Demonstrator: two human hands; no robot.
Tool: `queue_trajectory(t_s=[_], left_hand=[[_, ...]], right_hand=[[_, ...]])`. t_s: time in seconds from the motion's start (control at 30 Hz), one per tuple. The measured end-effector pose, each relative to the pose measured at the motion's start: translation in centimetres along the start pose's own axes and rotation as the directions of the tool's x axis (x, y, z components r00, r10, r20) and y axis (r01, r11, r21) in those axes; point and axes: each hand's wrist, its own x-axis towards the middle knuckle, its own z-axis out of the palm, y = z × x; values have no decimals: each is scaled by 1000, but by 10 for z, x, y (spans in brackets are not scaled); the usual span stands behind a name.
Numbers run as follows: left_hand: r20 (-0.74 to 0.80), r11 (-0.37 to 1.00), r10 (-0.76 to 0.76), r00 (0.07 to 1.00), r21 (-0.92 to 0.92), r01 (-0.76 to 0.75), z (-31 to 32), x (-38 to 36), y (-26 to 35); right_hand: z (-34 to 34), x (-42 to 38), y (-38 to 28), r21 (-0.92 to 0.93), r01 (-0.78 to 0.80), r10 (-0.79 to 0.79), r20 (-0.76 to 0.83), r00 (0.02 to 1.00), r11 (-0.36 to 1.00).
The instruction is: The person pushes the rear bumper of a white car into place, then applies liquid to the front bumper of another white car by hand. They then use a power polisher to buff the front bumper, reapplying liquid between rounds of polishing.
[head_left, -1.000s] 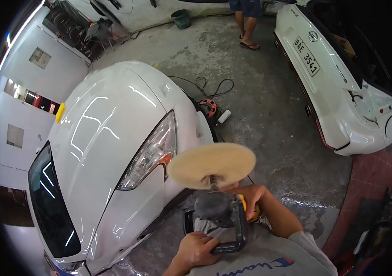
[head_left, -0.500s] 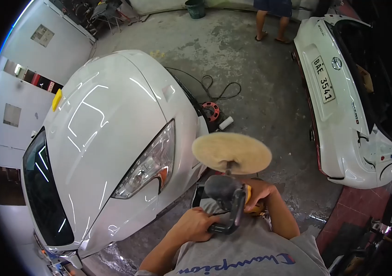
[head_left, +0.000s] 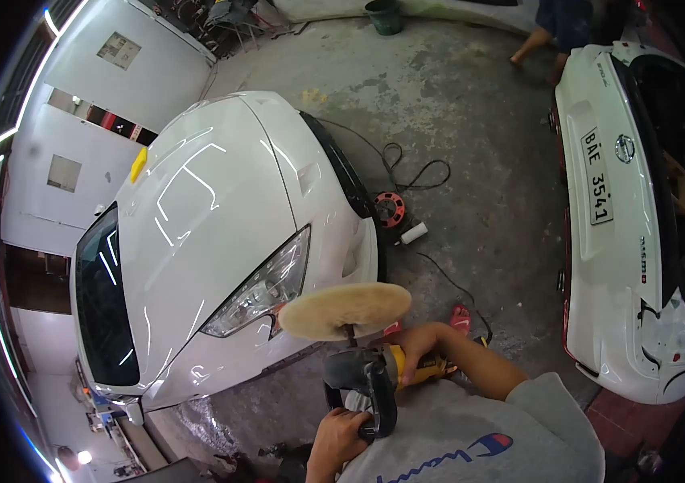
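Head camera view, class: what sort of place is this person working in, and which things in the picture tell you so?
Most likely a car detailing or body shop. A white car and a second white car stand on a bare concrete floor, and the person holds a polisher with a wool pad beside the headlight.

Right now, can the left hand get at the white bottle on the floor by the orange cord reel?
Probably not. The left hand is closed on the polisher's black loop handle, and the white bottle lies well beyond the wool pad, which sits between them.
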Motion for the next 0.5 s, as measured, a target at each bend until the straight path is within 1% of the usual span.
queue_trajectory(t_s=[0.07, 0.1, 0.17, 0.2, 0.27, 0.33, 0.4, 0.47, 0.5], left_hand=[[7, 998, -61, 998, -4, 61, 10, -6, 15], [-3, 995, -100, 995, -11, 100, 14, -7, 22], [-25, 994, -111, 994, -19, 110, 18, -7, 34], [-46, 993, -116, 992, -33, 114, 19, -6, 39], [-32, 991, -131, 991, -27, 130, 21, -2, 46], [-18, 989, -144, 989, -22, 144, 21, 1, 53], [-25, 994, -113, 993, -10, 113, 20, 7, 59], [-27, 995, -98, 995, 3, 99, 18, 16, 67], [-26, 996, -88, 996, 10, 89, 17, 19, 70]], right_hand=[[1, 0, 5, 69, -64, 55, 136, 989, 996], [3, -1, 6, 76, -60, 48, 145, 988, 995], [1, -6, 6, -48, 16, -10, 123, 992, 999], [-1, -8, 7, -46, 23, -17, 126, 992, 999], [-2, -12, 9, 72, 6, -21, 200, 980, 997], [-4, -20, 8, 99, 4, -25, 212, 977, 995], [-7, -29, 10, 115, 0, -25, 213, 977, 993], [-10, -38, 17, 110, 17, -30, 119, 992, 994], [-11, -43, 18, 105, 18, -31, 118, 992, 994]])
